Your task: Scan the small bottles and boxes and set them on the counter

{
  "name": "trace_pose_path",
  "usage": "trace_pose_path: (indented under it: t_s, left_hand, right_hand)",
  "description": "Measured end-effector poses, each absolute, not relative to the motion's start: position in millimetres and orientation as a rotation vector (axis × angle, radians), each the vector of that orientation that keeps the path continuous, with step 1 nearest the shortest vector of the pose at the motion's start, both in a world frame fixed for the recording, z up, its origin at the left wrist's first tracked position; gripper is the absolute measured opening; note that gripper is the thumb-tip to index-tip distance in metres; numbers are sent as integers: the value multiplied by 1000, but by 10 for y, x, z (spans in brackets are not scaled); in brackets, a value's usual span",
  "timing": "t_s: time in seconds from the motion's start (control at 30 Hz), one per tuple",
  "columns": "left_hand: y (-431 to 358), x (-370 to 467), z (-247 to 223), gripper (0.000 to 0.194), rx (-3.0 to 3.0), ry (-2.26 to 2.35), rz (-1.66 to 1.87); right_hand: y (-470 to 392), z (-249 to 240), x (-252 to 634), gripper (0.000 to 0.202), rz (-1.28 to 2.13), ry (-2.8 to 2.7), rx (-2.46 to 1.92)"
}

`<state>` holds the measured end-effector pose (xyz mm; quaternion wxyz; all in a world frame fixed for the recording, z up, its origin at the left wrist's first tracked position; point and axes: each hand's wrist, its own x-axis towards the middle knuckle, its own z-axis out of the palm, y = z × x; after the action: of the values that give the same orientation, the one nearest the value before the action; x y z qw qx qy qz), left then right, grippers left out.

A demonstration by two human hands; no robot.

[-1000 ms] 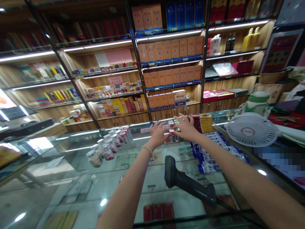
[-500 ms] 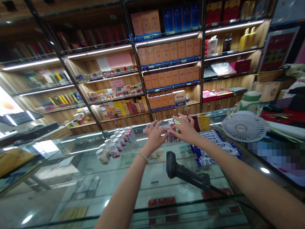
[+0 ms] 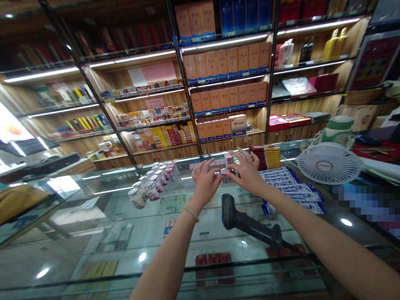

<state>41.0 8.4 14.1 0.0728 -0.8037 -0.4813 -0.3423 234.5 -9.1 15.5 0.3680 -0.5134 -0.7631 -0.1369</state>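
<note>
- Apparently the left hand [image 3: 205, 178] and right hand [image 3: 248, 171] together pinch one small container [image 3: 224, 171].
- Probably light, stiff (perhaps slippery); best held by its sides.

On the surface [image 3: 117, 204], a scanner [image 3: 250, 225] is lying before the left hand [image 3: 204, 180] and right hand [image 3: 249, 171], which are flanking a container [image 3: 225, 171]. Jars [image 3: 152, 184] are standing to the left; packets [image 3: 292, 189] are lying to the right, with boxes [image 3: 267, 157] behind them and a fan [image 3: 326, 166] farther right. Shelves [image 3: 226, 80] are standing beyond.
</note>
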Motion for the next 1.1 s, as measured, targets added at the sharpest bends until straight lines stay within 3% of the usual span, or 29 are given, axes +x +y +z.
trace_pose_path:
  t_s: [0.23,0.53,0.9,1.1]
  left_hand:
    - [96,403,69,28,-2485,-1516,-1058]
    - [73,413,59,18,-2461,-1533,-1081]
    - [30,300,108,15,-2289,-1399,-1180]
    - [5,290,122,16,-2277,-1306,-1115]
  right_hand:
    - [-88,129,2452,33,-239,-1796,-1328]
    - [-124,125,2448,38,-246,-1786,-1319]
    - [-43,-24,2587,20,-527,-1859,-1315]
    - [-10,-111,2614,20,-644,-1892,-1318]
